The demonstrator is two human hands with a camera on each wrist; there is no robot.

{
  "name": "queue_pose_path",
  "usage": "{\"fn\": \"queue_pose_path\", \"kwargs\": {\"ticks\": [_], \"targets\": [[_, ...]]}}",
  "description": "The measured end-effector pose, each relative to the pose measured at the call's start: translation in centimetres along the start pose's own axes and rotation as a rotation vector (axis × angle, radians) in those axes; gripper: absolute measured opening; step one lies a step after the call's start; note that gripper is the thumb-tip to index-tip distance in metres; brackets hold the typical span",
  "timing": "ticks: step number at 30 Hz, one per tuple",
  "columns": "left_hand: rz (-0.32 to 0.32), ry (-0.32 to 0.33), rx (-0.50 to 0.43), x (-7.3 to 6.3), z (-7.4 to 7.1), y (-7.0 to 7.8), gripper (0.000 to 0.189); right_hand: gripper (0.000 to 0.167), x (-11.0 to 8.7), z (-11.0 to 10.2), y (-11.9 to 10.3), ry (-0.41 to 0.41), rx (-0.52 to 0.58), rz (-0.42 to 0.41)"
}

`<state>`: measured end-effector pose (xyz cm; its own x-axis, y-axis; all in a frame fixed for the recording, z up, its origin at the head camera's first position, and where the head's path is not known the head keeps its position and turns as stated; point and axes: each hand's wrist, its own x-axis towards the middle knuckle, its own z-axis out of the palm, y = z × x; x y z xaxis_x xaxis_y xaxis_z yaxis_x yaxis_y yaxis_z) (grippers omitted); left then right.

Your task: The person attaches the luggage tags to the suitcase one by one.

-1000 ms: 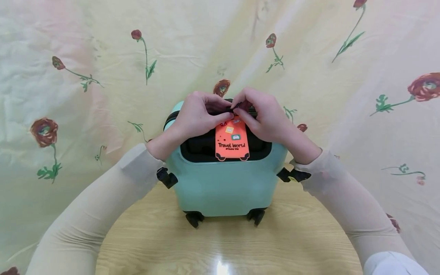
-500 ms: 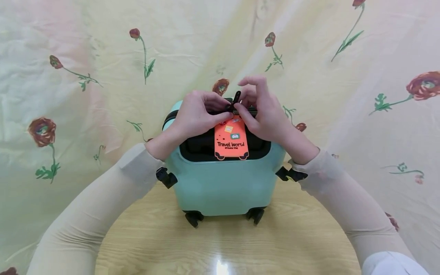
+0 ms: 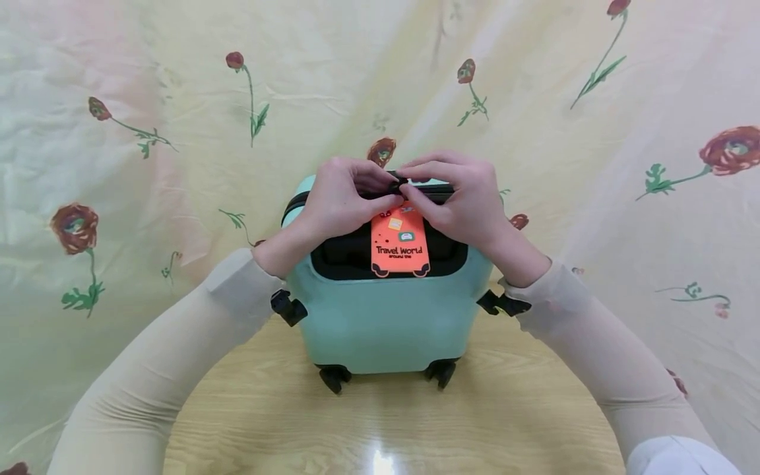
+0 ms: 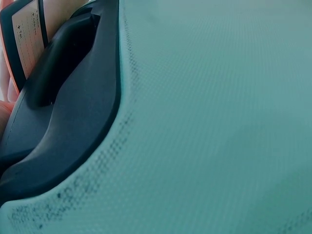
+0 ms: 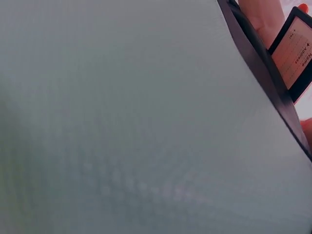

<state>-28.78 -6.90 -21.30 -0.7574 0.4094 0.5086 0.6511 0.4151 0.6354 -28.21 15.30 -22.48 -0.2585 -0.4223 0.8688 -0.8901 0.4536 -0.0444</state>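
A mint-green suitcase (image 3: 388, 323) stands upright on small black wheels. Over its black handle recess hangs an orange luggage tag (image 3: 400, 241) printed "Travel World". My left hand (image 3: 341, 201) pinches the tag's black strap (image 3: 398, 185) near the tag's top. From the other side my right hand (image 3: 469, 201) has thumb and fingertips meeting on the same strap; the fingers partly cover it. In the left wrist view the black handle (image 4: 63, 58) shows beside the tag's back (image 4: 29, 44). Name and address lines are visible on the tag's back (image 5: 295, 51) in the right wrist view.
The suitcase stands on a light wood tabletop (image 3: 380, 422). Behind it hangs a cream cloth (image 3: 332, 72) with red flowers. Black wrist mounts sit at both cuffs, close to the suitcase's sides.
My right hand lifted its index finger off the strap, leaving a black strap end sticking up, then came back down onto the strap. The left hand and suitcase stayed in place.
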Motion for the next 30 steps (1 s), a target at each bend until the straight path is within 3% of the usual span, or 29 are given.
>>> {"fn": "queue_pose_path", "kwargs": {"ticks": [16, 30], "targets": [[0.0, -0.005, 0.004, -0.11, 0.02, 0.11, 0.026, 0.011, -0.36, -0.07, -0.14, -0.081, 0.128, 0.011], [0.012, -0.003, -0.001, -0.12, 0.09, 0.01, 0.027, 0.011, -0.21, 0.07, -0.47, -0.098, 0.068, 0.052]]}}
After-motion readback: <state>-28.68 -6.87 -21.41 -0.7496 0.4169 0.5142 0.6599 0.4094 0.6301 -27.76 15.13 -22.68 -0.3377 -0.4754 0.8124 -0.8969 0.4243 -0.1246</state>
